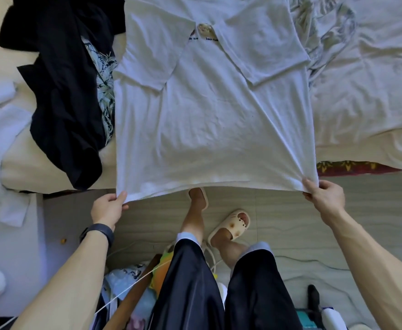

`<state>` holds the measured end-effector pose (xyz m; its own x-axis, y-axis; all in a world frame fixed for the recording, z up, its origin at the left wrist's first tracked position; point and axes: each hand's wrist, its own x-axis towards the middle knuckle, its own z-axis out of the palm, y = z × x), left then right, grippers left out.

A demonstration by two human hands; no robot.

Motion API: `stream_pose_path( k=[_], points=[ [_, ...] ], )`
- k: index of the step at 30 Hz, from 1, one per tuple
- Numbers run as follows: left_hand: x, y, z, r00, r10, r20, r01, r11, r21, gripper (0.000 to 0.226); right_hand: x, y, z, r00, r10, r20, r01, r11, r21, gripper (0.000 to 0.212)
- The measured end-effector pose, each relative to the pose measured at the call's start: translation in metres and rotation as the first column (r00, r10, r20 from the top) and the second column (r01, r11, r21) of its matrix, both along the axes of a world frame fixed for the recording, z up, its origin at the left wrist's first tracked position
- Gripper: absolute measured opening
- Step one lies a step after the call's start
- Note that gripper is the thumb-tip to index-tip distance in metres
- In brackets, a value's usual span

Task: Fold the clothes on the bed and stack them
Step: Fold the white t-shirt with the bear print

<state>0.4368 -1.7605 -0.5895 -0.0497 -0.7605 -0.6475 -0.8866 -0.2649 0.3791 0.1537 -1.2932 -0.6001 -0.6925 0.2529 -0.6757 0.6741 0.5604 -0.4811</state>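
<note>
Your L hand (109,208) pinches the white tee (214,120) at its near-left hem corner; R hand (323,196) pinches the near-right one. Tee lies flat on the bed (19,163) w/ both sleeves folded in, hem pulled past the near edge. Black garment (62,91) is heaped just beside it, toward the left edge.

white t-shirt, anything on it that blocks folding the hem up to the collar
Nothing visible does. The left hand and right hand pinch the hem corners of the white t-shirt; the black garment lies beside it, not on it.
</note>
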Motion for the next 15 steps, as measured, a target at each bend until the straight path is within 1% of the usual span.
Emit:
stream_pose_path(
  k=[2, 4, 5, 7, 8, 10, 12, 13, 15],
  points=[
    [0.009, -0.010, 0.007, 0.999, -0.024, 0.023, 0.026, 0.998, -0.055, 0.019, -0.004, 0.012, 0.010, 0.992, 0.075, -0.102, -0.063, 0.991, 0.115, 0.020],
    [0.016, -0.021, 0.018, 0.997, -0.072, 0.018, 0.073, 0.995, -0.072, 0.020, -0.008, 0.022, 0.022, 0.981, 0.088, -0.174, -0.066, 0.990, 0.128, 0.019],
    [0.017, -0.024, 0.024, 0.997, -0.079, -0.001, 0.079, 0.995, -0.062, 0.023, -0.008, 0.025, 0.026, 0.979, 0.081, -0.186, -0.061, 0.992, 0.115, 0.021],
    [0.017, -0.027, 0.038, 0.998, -0.014, -0.065, 0.015, 1.000, 0.020, 0.027, -0.003, 0.028, 0.033, 0.990, 0.018, -0.139, -0.013, 0.999, 0.038, 0.024],
    [0.016, -0.025, 0.047, 0.995, 0.037, -0.093, -0.031, 0.997, 0.069, 0.027, 0.001, 0.027, 0.038, 0.994, -0.051, -0.092, 0.049, 0.998, -0.028, 0.024],
    [0.015, -0.020, 0.069, 0.987, 0.113, -0.115, -0.099, 0.988, 0.118, 0.022, 0.009, 0.023, 0.055, 0.977, -0.211, 0.013, 0.211, 0.965, -0.158, 0.018],
    [0.011, -0.011, 0.098, 0.961, 0.211, -0.179, -0.184, 0.970, 0.156, 0.019, 0.013, 0.014, 0.083, 0.945, -0.322, 0.062, 0.327, 0.910, -0.253, 0.015],
    [0.007, -0.006, 0.111, 0.944, 0.249, -0.218, -0.212, 0.961, 0.179, 0.019, 0.014, 0.007, 0.097, 0.935, -0.348, 0.069, 0.352, 0.889, -0.293, 0.015],
    [-0.002, 0.006, 0.136, 0.920, 0.273, -0.281, -0.226, 0.956, 0.188, 0.019, 0.014, -0.005, 0.127, 0.936, -0.349, 0.040, 0.341, 0.876, -0.341, 0.017]
  ],
)
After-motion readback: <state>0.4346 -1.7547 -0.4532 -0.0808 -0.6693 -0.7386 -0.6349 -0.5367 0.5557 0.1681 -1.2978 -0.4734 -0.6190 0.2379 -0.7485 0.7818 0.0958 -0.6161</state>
